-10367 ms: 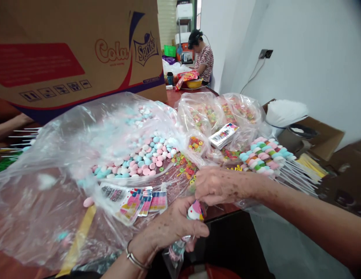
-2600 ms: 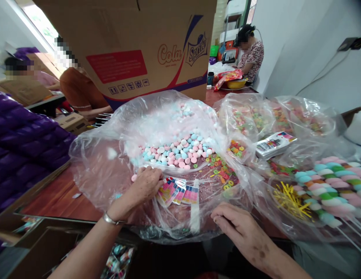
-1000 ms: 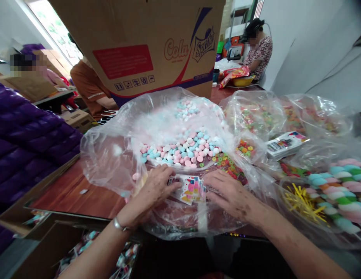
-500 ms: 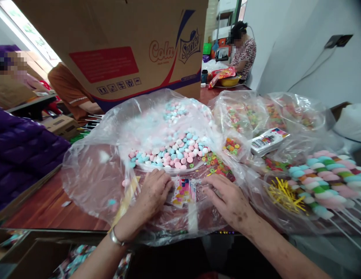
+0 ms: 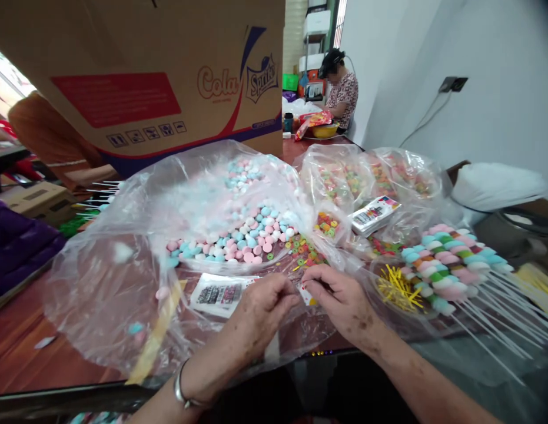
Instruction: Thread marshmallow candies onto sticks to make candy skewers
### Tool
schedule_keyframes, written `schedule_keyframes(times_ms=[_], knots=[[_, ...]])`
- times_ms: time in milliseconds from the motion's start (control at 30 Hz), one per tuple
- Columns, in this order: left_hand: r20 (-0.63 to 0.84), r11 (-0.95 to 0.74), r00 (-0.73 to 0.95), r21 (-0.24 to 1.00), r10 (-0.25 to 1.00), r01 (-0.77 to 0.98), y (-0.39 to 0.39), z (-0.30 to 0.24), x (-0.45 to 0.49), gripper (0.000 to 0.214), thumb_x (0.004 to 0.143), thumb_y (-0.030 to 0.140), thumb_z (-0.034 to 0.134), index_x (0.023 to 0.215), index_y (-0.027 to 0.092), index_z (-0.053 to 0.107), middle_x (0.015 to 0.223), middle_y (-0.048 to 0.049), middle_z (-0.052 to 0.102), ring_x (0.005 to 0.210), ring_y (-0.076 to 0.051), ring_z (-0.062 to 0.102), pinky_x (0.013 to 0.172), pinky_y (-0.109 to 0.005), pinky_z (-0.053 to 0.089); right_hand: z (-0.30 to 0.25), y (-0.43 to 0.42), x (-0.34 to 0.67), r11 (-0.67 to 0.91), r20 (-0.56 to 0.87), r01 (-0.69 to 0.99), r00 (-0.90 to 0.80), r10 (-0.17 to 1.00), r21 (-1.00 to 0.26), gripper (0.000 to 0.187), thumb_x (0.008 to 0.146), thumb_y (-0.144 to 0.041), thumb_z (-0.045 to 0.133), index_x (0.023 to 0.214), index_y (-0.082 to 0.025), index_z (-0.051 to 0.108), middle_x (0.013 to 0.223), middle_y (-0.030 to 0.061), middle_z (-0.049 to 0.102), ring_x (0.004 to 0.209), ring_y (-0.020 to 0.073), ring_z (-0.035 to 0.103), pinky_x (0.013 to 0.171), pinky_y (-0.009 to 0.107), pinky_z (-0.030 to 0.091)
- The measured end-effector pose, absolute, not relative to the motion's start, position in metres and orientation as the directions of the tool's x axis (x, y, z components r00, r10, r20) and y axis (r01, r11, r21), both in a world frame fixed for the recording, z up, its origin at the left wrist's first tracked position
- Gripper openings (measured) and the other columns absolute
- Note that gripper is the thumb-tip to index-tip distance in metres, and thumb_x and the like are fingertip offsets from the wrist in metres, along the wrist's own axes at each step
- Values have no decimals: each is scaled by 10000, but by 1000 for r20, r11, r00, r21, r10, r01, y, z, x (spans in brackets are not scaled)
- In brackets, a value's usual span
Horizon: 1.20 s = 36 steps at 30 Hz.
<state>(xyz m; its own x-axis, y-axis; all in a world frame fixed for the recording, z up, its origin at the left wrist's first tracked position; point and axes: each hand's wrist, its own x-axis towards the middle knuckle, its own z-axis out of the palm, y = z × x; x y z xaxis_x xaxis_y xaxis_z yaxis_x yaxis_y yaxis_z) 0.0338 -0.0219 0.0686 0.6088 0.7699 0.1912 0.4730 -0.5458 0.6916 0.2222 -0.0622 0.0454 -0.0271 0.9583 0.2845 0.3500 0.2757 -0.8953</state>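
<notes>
At the near edge of the table [image 5: 26,347], seen from the head camera, both hands meet over crinkled clear plastic [image 5: 101,282]. The left hand [image 5: 260,315] and right hand [image 5: 342,300] have their fingers curled in, with fingertips [image 5: 315,281] pinching a small printed packet [image 5: 305,292] between them. A stack of packets [image 5: 218,292] lies just left of the left hand. Pink and blue candies [image 5: 238,238] and ring candies [image 5: 302,253] lie just beyond, with marshmallow skewers [image 5: 445,265] to the right.

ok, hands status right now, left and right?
Left hand: closed, pinching the printed bag.
Right hand: closed, pinching the same printed bag.
</notes>
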Motion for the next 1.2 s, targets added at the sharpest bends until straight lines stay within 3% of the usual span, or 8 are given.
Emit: schedule_keyframes(times_ms=[133, 300, 433, 567, 733, 933, 1100, 1200], knots=[[-46, -314, 616, 829, 786, 462, -16, 74, 37, 188, 882, 274, 599, 721, 177, 609, 643, 45, 566, 623, -122, 494, 589, -219, 361, 48, -64, 232, 325, 303, 392, -120, 946, -861, 113, 927, -178, 527, 886, -209, 627, 821, -20, 640, 769, 123, 580, 718, 225, 444], [-24, -321, 585, 816, 811, 480, -14, 69, 39, 303, 924, 372, 520, 692, 186, 576, 626, 40, 519, 610, -127, 453, 577, -223, 345, 51, -65, 237, 456, 477, 591, -132, 869, -666, 243, 985, -232, 452, 758, -200, 532, 747, 4, 564, 730, 139, 525, 697, 260, 403], [-67, -288, 602, 832, 796, 474, -11, 65, 40, 389, 931, 456, 506, 650, 190, 541, 606, 37, 460, 595, -131, 426, 547, -225, 334, 51, -65, 240, 507, 543, 631, -157, 825, -588, 332, 1016, -304, 389, 701, -211, 442, 694, -3, 505, 688, 143, 468, 659, 269, 369], [-47, -283, 660, 878, 750, 385, -7, 67, 40, 265, 896, 430, 578, 796, 189, 627, 719, 13, 569, 688, -152, 505, 630, -227, 396, 55, -66, 246, 471, 493, 575, -131, 860, -669, 353, 1002, -315, 412, 665, -211, 413, 659, -24, 463, 651, 129, 442, 642, 258, 356], [-111, -254, 661, 866, 743, 430, -11, 72, 43, 344, 898, 423, 563, 653, 181, 566, 592, 37, 494, 579, -124, 445, 546, -223, 338, 65, -72, 252, 284, 246, 368, -148, 958, -885, 80, 921, -211, 519, 889, -194, 590, 845, -16, 587, 788, 120, 537, 710, 226, 401], [-130, -182, 654, 904, 745, 386, -17, 71, 47, 269, 886, 400, 581, 753, 174, 639, 655, 28, 561, 623, -126, 487, 587, -220, 372, 60, -74, 253, 177, 173, 387, -45, 984, -905, 169, 921, -275, 545, 781, -189, 582, 696, -48, 501, 669, 105, 459, 617, 222, 353], [-99, -212, 635, 894, 766, 395, -17, 66, 45, 290, 879, 424, 594, 749, 182, 685, 652, 18, 579, 630, -137, 491, 591, -223, 385, 61, -78, 251, 329, 365, 543, -45, 930, -772, 283, 955, -275, 505, 683, -195, 506, 672, -38, 507, 657, 110, 485, 629, 233, 372], [-74, -271, 648, 868, 758, 416, -15, 63, 44, 321, 878, 448, 589, 728, 193, 715, 680, -5, 647, 637, -156, 535, 583, -225, 406, 70, -89, 270, 402, 500, 659, -45, 865, -635, 169, 971, -283, 495, 863, -196, 592, 805, 15, 615, 767, 148, 565, 703, 263, 435]])
